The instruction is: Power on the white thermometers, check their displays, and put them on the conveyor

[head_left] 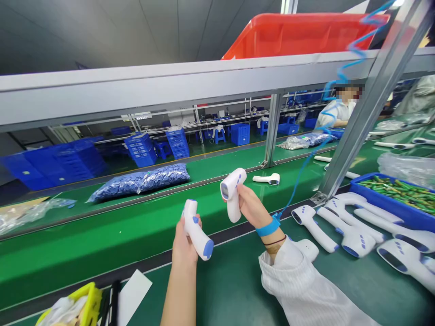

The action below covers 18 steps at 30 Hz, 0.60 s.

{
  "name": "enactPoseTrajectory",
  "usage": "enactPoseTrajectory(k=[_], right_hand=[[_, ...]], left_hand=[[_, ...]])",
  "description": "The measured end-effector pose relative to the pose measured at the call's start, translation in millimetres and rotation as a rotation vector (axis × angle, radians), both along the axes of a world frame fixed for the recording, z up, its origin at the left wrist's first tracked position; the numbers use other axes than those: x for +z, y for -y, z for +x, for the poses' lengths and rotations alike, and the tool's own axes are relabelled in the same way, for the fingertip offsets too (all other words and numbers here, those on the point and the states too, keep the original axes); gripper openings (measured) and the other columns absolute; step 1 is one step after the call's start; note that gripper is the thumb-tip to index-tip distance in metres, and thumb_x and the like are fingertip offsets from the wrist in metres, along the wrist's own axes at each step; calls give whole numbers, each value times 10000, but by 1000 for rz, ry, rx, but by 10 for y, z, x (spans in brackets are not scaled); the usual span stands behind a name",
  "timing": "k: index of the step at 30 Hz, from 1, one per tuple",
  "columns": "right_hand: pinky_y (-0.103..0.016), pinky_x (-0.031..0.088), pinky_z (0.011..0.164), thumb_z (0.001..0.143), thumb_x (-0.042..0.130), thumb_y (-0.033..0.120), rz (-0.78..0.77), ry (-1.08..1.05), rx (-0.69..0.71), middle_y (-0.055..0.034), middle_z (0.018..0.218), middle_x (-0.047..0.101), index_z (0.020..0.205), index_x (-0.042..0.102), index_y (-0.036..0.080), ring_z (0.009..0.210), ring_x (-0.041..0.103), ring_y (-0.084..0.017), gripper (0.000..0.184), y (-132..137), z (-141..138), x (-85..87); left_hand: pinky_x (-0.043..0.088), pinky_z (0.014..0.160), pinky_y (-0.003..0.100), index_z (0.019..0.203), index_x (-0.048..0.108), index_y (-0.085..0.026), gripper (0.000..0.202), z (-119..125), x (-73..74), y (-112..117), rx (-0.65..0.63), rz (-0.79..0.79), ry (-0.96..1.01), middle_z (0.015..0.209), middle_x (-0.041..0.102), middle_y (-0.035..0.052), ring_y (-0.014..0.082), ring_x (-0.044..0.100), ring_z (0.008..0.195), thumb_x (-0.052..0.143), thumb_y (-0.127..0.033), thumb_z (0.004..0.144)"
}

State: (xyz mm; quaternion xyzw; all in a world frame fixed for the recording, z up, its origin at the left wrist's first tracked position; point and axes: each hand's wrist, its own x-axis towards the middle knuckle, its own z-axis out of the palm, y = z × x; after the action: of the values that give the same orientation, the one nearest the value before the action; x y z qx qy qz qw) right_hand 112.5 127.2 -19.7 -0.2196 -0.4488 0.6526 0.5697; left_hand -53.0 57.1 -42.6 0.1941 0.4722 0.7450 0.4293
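My left hand (183,240) is closed around a white infrared thermometer (197,231) with a blue trigger and a blue end cap. A second white infrared thermometer (234,192), its small display facing me, is gripped in my right hand (249,203). Both are held up near the green conveyor belt, apart from each other. On my right wrist sits a blue wrist strap (268,226) with a coiled cord running up. Another thermometer (267,179) lies on the belt just beyond my right hand. Several more thermometers (351,231) are heaped on the bench to the right.
A metal post (370,99) rises at the right, and a shelf (152,86) crosses overhead bearing a red bin (306,34). Right of the heap is a blue tray (408,213) of green parts. A yellow basket (89,303) stands lower left. A co-worker (335,113) sits farther back.
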Motion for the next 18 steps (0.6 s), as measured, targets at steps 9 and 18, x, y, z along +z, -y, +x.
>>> enactPoseTrajectory(k=[9,18], right_hand=[[-199,443,636,674,822,425,38,7,-78,40,828,571,1052,574,242,708,533,-92,487,-48,77,19],[-218,414,570,725,731,454,170,465,-27,35,761,571,986,529,224,650,539,-107,403,-158,115,-223]], left_hand=[[504,738,321,1439,420,-318,659,151,101,247,207,-5,-1067,1124,586,81,225,608,891,656,-322,823],[476,777,355,936,671,-171,361,-281,-436,-64,-2,-305,-656,855,677,63,271,647,838,831,-279,631]])
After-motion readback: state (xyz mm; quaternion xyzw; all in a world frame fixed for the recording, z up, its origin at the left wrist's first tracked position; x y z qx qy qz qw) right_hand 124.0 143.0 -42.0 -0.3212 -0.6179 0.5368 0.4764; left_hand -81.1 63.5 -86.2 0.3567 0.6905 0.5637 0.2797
